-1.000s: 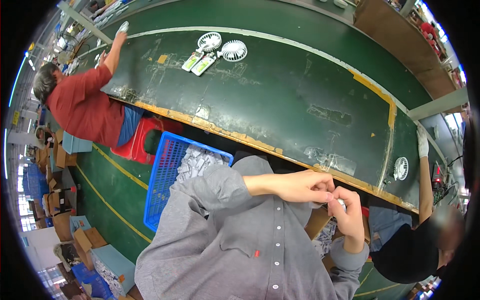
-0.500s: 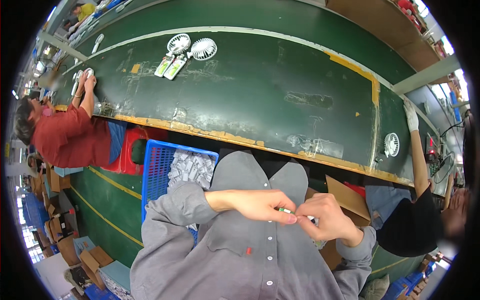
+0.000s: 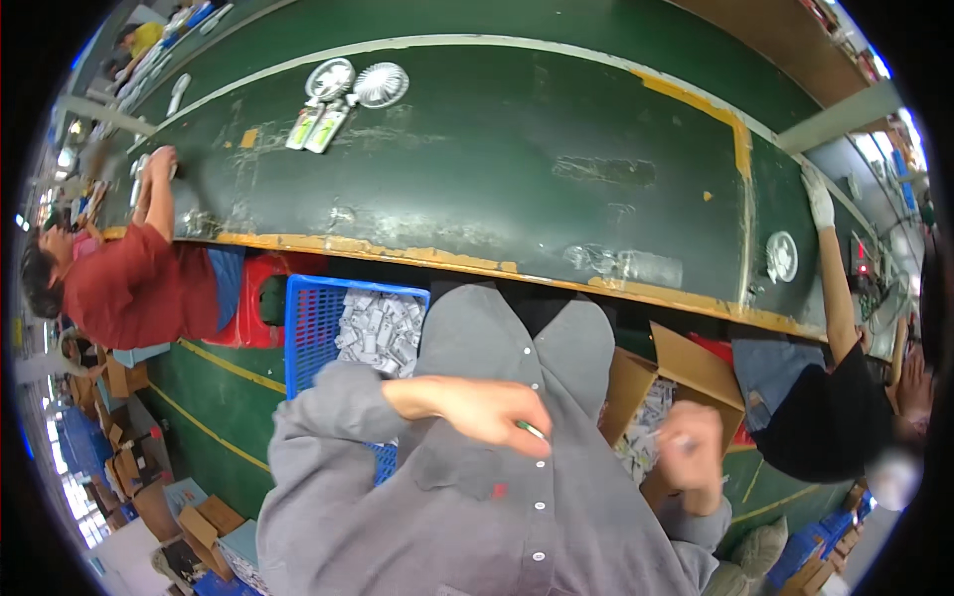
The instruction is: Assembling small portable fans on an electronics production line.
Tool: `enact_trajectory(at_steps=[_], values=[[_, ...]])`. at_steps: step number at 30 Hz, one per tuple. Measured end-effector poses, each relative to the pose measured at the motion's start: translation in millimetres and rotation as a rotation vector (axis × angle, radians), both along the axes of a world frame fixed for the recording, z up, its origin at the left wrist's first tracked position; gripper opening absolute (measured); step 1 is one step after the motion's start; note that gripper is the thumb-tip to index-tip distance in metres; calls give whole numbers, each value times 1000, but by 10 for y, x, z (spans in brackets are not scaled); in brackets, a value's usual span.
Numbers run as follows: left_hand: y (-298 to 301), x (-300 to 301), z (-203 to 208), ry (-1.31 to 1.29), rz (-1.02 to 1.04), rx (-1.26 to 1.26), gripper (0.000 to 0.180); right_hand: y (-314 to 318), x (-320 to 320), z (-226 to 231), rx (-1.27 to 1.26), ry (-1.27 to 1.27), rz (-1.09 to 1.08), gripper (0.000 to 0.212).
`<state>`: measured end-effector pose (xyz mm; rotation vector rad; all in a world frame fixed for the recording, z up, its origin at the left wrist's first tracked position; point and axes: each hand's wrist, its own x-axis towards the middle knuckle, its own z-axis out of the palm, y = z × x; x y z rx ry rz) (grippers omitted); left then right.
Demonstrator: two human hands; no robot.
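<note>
My left hand is closed in front of my shirt, holding a small, slim green-and-white piece that pokes out by the fingertips. Its exact kind is too small to make out. Off to the right, my right hand is raised beside an open cardboard box and smeared by motion, so its fingers do not show clearly. Small white pieces lie in that box. A blue plastic basket on my left holds a heap of similar white pieces.
A long green worktable runs across in front of me. Two white handheld fans lie at its far left, and another small fan at the right. One co-worker in red sits left; another in black reaches across at the right.
My hands have come apart. The right one has moved right and down to the cardboard box, while the left has shifted slightly left, keeping the green-and-white piece.
</note>
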<state>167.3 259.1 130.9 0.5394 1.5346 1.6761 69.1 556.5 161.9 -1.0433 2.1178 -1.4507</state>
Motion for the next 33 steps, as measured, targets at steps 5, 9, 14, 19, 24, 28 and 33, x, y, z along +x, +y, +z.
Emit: enact_trajectory(at_steps=[5, 9, 14, 19, 24, 28, 33], values=[[-339, 5, 216, -265, 402, 17, 32, 1330, -172, -789, 332, -575, -404, 17], [-301, -143, 12, -198, 670, 334, 30, 1650, 325, -1656, 1303, -69, -374, 55], [438, -677, 73, -299, 705, 503, 27, 171, 436, -1034, 252, 91, -438, 109], [877, -1014, 91, -159, 714, 700, 26, -537, 134, -972, -101, 62, -435, 38], [149, -1118, -136, 588, 983, -61, 32, -435, -590, -1097, 205, 536, -427, 60], [-1201, -1112, -444, 994, 1359, -849, 48, 57, -1417, -1289, 591, 772, -536, 57], [-3022, -719, -826, 756, 1460, -1796, 70, 366, -1967, -1413, 758, 925, -500, 54]])
